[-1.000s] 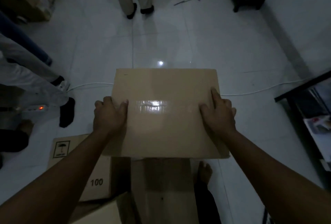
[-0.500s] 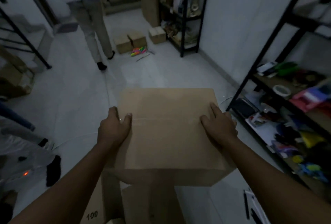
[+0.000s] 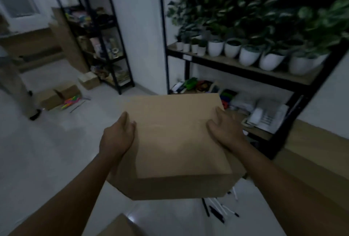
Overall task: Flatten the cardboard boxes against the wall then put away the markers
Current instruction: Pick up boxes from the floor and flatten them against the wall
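Observation:
I hold a brown cardboard box (image 3: pixel 175 141) in the air at the middle of the view. My left hand (image 3: pixel 118 137) grips its left edge and my right hand (image 3: pixel 225 131) grips its right edge, fingers over the top face. Several black and white markers (image 3: pixel 221 208) lie on the floor just below the box, to the right. Bright coloured markers (image 3: pixel 70 101) lie on the floor at the far left beside small cardboard boxes (image 3: pixel 58 94).
A black shelf rack (image 3: pixel 245 69) with potted plants in white pots and clutter below stands close on the right. A second rack (image 3: pixel 105 46) stands against the far wall. A person's leg (image 3: pixel 17 88) is at the left. Flat cardboard (image 3: pixel 311 160) lies right.
The view has swung up and to the right, from the floor to the plant shelf. The box stays in both hands and has risen off the boxes below.

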